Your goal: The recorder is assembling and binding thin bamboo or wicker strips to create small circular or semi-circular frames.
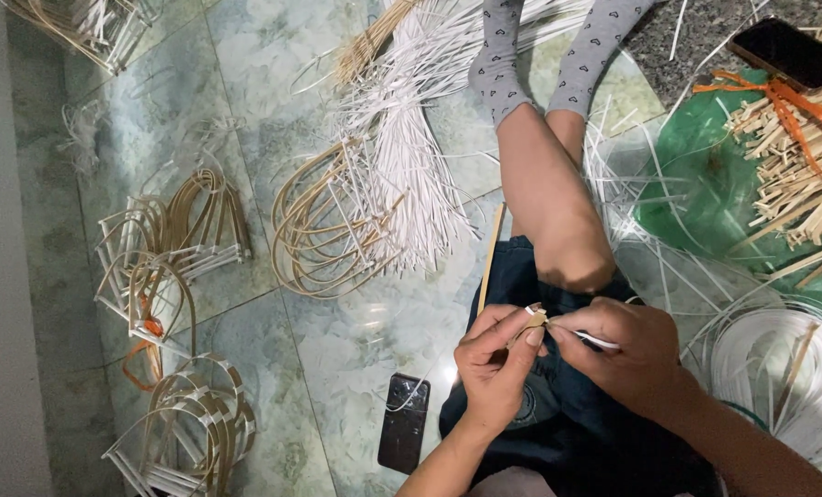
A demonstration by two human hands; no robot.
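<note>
A thin, flat bamboo strip (492,260), pale tan and stiff, is pinched at its near end over the lap, with a narrow white plastic strip (598,341) wrapped against it. The left hand (494,368) is curled, thumb and forefinger clamped on the bamboo tip; the right hand (627,354) meets it from the other side, fingertips closed on the white strip, so both hands are pressed together. The bamboo runs away towards the glossy green marble-patterned floor (245,74). A loose sheaf of white strips (411,175) is spread beside curved bamboo hoops (324,230). Finished white-wrapped hoops (167,248) are stacked further left. A dark phone (404,421) lies by the knee, and a coil of white strip (779,368) sits to the right
</note>
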